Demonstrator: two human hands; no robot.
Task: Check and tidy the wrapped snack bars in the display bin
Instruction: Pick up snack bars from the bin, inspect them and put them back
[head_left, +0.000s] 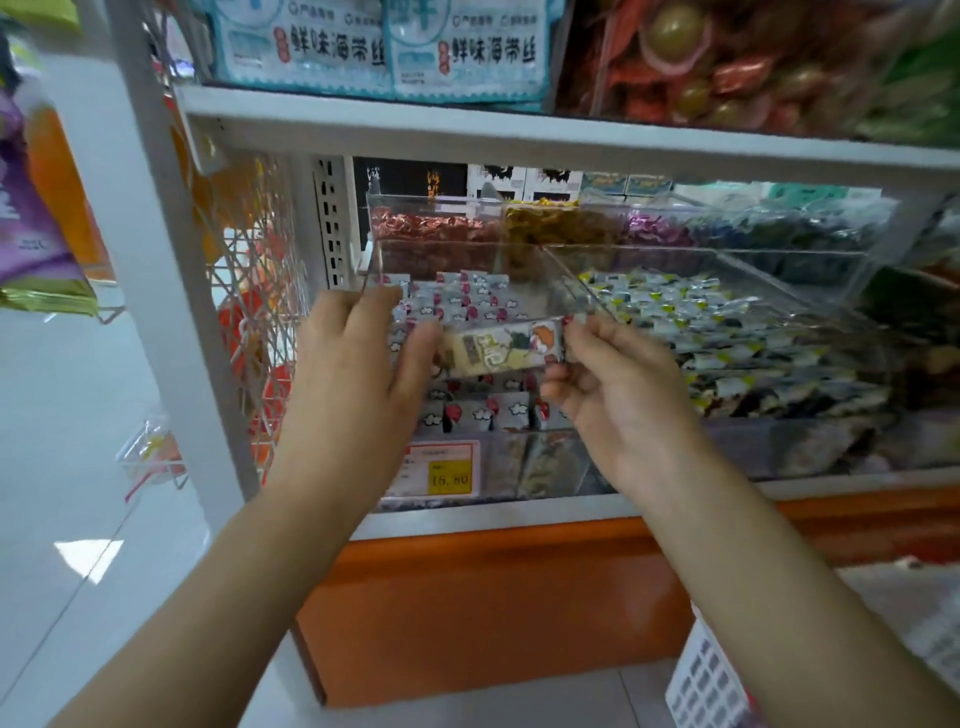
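Nearest us, the left hand (363, 358) and right hand (618, 384) shared one snack bar (501, 345). Each grip was clamped on an end of the wrapper, left on the left end, right on the right. The bar hung level, printed face up, just above the left compartment of the clear display bin (441, 242).

We judged the step to be the check itself. To do it well:
- keep the pinches on the crimped ends, not on the filling
- tilt the bar to read both faces and look at the seals
- lay it back flat, lined up with its neighbours

Count, near to far:
- hands: two; bar in hand: one
- price tag (450, 478) on the bin front: one that we could read as such
- front compartments in view: two, the left with cloud-print bars (467, 301), the right with yellow-and-grey bars (727, 322); both heaps too many and too blurred to number
- rear row of sweets (431, 226): several colours, pieces uncountable
- upper shelf (467, 136): two pale blue packs (467, 52)
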